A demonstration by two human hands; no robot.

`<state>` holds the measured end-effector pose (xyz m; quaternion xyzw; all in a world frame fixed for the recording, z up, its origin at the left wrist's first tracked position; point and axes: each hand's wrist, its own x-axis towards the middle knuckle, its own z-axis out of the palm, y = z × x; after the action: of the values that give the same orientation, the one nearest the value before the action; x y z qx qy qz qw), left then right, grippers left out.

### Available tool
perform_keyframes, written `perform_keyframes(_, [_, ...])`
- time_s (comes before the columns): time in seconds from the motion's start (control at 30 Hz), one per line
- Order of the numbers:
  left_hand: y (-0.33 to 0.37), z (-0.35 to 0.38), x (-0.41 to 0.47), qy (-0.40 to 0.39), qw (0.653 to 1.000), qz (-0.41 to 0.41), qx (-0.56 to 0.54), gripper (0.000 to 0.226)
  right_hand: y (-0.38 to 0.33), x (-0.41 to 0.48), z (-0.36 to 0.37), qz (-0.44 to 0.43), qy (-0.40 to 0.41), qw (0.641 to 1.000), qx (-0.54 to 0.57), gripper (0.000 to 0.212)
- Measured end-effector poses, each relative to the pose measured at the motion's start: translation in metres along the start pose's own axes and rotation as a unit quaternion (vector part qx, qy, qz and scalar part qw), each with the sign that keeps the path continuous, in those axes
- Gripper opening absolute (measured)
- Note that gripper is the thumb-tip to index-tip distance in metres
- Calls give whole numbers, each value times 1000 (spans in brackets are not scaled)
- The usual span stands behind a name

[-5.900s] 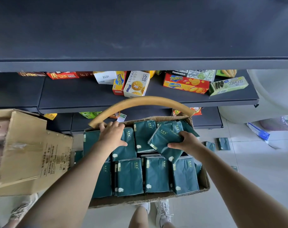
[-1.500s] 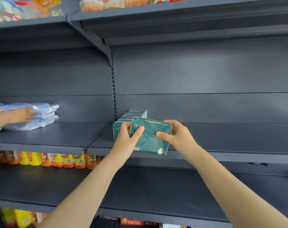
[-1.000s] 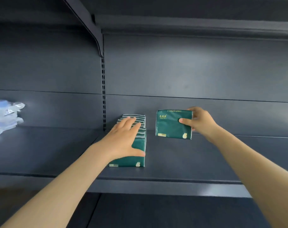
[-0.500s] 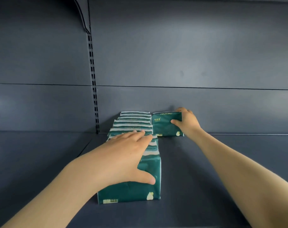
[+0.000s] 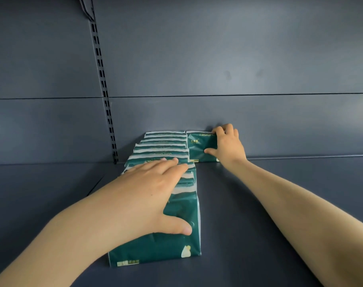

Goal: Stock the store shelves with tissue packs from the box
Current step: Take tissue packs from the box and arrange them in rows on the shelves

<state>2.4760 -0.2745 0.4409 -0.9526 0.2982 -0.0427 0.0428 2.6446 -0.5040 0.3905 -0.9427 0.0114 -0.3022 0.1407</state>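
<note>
A row of several dark green tissue packs stands upright on the grey shelf, running from near the front to the back wall. My left hand lies flat over the tops of the front packs, thumb pressed on the face of the frontmost pack. To the right of the row's far end stands a single green tissue pack against the back wall. My right hand grips it, fingers over its top and thumb on its face. The box is out of view.
The grey back wall closes off the shelf behind the packs. A slotted upright rail runs down it left of the row. Bare shelf surface lies to the right and left of the packs.
My right hand has carried the single pack from the front to the back wall and set it upright beside the row's far end. My left hand stays on the front packs.
</note>
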Motion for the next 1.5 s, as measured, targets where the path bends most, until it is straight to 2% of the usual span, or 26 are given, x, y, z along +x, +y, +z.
perform_keyframes(0.13, [1,1,-2,3,1000,9,1,102,1,1,-3,6,-14,1000,4,61])
perform_keyframes(0.3, [0,-3,-2,8,1000,15,-11,101,0,-7,-26,-2,-85,996,-31,71])
perform_keyframes(0.5, [7,-13,-7,-25,999,15,-17,100,-5,-27,-81,-37,-94,989,-110,59])
perform_keyframes(0.63, [11,-36,-13,-79,996,-19,-36,101,-8,-50,-129,-76,-195,965,-160,49])
perform_keyframes(0.73, [17,-62,-25,-16,997,-53,-52,80,-6,-73,-170,-70,-257,944,-194,47])
perform_keyframes(0.8, [25,-78,-38,47,994,-89,-40,59,-3,-89,-198,-71,-245,944,-208,47])
perform_keyframes(0.87, [39,-92,-55,82,989,-124,-10,47,1,-107,-226,-71,-230,947,-211,48])
perform_keyframes(0.97, [73,-108,-81,134,976,-160,63,43,9,-135,-268,-69,-200,955,-207,49])
perform_keyframes(1.1, [137,-120,-110,237,946,-185,123,40,14,-171,-315,-77,-134,979,-135,47])
perform_keyframes(1.3, [208,-122,-150,276,927,-193,167,36,22,-226,-368,-91,-77,983,-138,46])
perform_keyframes(1.5, [254,-129,-186,293,924,-177,172,38,38,-289,-415,-96,-45,986,-130,51])
